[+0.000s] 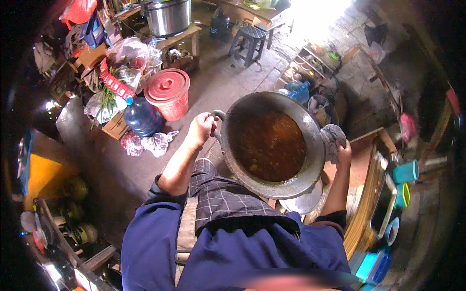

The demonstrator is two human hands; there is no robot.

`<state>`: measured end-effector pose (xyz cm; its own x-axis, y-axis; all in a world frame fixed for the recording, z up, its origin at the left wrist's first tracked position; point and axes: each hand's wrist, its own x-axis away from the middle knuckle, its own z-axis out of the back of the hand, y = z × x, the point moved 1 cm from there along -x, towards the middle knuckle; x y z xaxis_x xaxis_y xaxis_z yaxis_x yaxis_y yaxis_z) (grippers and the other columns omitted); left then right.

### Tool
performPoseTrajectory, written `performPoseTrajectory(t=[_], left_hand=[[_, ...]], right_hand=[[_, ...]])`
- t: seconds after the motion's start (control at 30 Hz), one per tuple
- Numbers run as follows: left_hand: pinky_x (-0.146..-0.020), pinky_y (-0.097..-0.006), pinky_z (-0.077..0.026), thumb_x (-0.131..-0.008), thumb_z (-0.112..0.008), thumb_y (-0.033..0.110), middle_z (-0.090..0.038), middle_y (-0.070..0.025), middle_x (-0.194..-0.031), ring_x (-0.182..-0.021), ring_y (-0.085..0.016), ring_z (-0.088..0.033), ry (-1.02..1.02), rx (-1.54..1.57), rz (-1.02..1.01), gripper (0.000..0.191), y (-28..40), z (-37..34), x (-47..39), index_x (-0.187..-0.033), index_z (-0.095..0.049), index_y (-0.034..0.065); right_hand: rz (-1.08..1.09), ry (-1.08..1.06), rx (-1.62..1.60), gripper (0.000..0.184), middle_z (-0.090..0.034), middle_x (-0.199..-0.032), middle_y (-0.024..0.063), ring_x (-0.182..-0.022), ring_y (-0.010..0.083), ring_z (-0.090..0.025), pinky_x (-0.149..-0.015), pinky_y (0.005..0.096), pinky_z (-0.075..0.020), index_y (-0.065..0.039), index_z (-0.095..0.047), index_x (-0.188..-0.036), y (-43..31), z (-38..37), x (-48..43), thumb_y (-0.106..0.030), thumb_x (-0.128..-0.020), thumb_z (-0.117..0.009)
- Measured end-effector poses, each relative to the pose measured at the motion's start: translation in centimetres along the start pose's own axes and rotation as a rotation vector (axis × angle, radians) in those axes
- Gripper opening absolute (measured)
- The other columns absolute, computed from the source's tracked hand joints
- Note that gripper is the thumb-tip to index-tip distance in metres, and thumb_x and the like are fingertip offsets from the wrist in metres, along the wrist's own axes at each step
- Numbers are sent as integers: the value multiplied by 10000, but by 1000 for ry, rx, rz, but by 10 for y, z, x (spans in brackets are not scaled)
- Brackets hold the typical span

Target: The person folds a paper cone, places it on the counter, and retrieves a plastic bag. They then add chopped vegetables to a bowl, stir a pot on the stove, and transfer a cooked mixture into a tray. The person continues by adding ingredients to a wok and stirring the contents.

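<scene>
A large, dark metal wok (316,152) hangs in front of my body, held by its two loop handles. Brown, oily sauce or stew (269,145) covers its bottom, with small lumps showing at the surface. My left hand (202,128) grips the left handle (217,115) bare. On the other side, my right hand (343,154) holds the right handle through a folded grey cloth (330,140), which hides most of that handle. Below the wok's near rim, part of a round, pale metal lid or pan (304,202) shows.
A red lidded bucket (169,105), a blue water jug (142,115) and plastic bags (158,143) stand on the floor at left. A dark stool (249,42) is farther off. At right run a wooden bench (358,222) and a shelf holding a teal cup (406,171).
</scene>
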<state>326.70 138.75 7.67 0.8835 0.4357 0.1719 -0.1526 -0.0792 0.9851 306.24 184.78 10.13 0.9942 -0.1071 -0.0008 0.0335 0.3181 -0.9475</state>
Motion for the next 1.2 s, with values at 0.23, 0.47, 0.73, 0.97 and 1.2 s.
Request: performPoseTrajectory(t=[0.23, 0.47, 0.73, 0.97, 1.2], left_hand=[[-471, -253, -380, -849, -433, 145, -531, -27, -615, -519, -105, -477, 119, 52, -4, 215, 3, 17, -126, -838, -586, -5], [-502, -262, -394, -864, -420, 128, -536, -27, -596, -535, -95, -488, 174, -159, -173, 199, 24, 47, -294, -830, -578, 12], [-510, -247, -391, -868, -405, 135, -542, -21, -627, -549, -89, -481, 21, -113, -87, 194, 94, 60, -494, -869, -560, 19], [-489, -247, -384, -855, -411, 128, -531, -22, -629, -544, -91, -467, 7, -12, -68, 189, 133, 55, -665, -862, -562, 16], [-594, -227, -358, -875, -441, 167, -512, -5, -654, -626, -87, -452, 123, 98, -76, 205, 162, 53, -802, -844, -567, 9]], right_hand=[[-45, -72, 142, 605, -537, -1121, 159, -977, 232, -533, -839, 333, -428, 24, -417, -1231, -2, -105, -141, -254, -758, -672], [140, -168, 56, 350, -568, -1083, 75, -968, 183, -542, -857, 295, -418, -11, -511, -1133, -2, -225, -259, -107, -804, -582], [20, -35, -75, 281, -589, -1025, 69, -925, 179, -553, -831, 297, -421, -2, -515, -1092, -87, -315, -389, -48, -817, -552], [56, -27, 6, 292, -596, -951, 68, -846, 158, -551, -752, 275, -429, -12, -529, -1070, -157, -402, -536, -101, -795, -569], [65, -95, 94, 458, -564, -1085, 90, -945, 212, -541, -819, 318, -423, -8, -495, -1154, -199, -487, -712, -222, -779, -648]])
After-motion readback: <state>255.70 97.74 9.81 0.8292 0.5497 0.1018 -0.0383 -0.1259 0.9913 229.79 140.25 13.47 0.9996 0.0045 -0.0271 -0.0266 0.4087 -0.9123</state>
